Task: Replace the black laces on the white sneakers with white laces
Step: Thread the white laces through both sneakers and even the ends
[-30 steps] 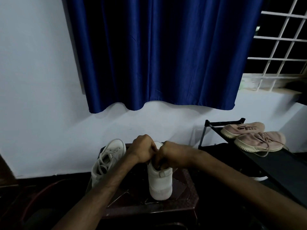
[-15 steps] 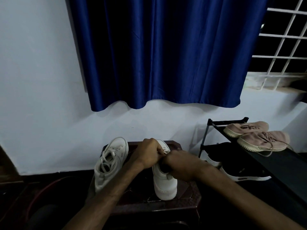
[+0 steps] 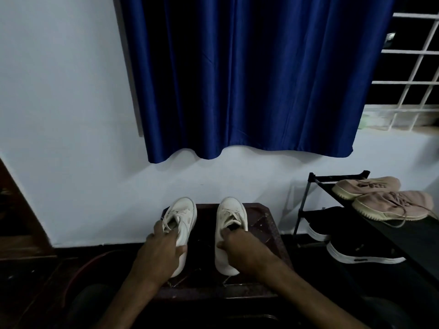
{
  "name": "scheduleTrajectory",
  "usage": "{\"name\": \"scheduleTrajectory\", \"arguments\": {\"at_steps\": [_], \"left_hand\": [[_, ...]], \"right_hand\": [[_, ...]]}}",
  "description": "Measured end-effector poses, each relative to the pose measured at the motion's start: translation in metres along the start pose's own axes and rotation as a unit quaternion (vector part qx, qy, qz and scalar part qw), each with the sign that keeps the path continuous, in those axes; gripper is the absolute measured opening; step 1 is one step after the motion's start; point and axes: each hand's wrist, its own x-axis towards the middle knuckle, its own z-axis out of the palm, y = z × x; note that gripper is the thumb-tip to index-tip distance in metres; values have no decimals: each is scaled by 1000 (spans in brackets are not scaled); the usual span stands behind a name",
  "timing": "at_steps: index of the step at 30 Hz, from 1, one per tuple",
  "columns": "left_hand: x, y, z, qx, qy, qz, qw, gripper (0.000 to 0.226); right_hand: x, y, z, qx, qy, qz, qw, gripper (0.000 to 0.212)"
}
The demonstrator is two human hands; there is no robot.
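**A:** Where do the shoes stand?

**B:** Both are on the dark stool (image 3: 268,224), toes toward the far wall; the left sneaker (image 3: 186,218) seems rolled a little leftward; the right sneaker (image 3: 234,207) sits flat, just beside it with a gap between.

**A:** And the hands?

**B:** The left hand (image 3: 161,252) wraps the left sneaker's heel, fingers curled over the collar, thumb on the right side; the right hand (image 3: 240,248) clamps the right sneaker, fingertips hooked into its opening.

**A:** Laces?

**B:** White laces (image 3: 231,213) show in both; I can make out no black lace; I'd judge the lacing done.

**A:** So the step is squaring the pair?

**B:** Likely; keep each grip low at the heel; roll the left one onto its sole, parallel with its mate; keep loose lace ends out from under the soles.
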Motion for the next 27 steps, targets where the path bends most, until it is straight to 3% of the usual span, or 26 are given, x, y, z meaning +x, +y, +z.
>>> {"name": "scheduleTrajectory", "arguments": {"at_steps": [3, 8, 14, 17, 21, 24, 27], "left_hand": [[1, 4, 11, -39, 52, 36, 997, 37], [-1, 19, 14, -88, 50, 84, 991, 70], [-9, 12, 12, -145, 41, 103, 983, 27], [-18, 11, 24, -164, 72, 119, 977, 36], [-22, 5, 49, -90, 125, 145, 977, 37], [-20, -5, 68, -21, 128, 187, 974, 36], [-22, -2, 62, -21, 199, 206, 958, 33]], "right_hand": [[5, -16, 4, -12, 12, -21, 1000, 25], [-2, -32, 0, -21, -12, -10, 1000, 34], [-21, -35, -7, -49, -7, -5, 999, 32], [-32, -40, -7, -61, 11, 22, 998, 41], [-37, -47, 14, -52, 106, 24, 993, 40], [-32, -47, 26, -50, 122, 28, 991, 52], [-28, -43, 37, -81, 140, 20, 987, 52]]}}
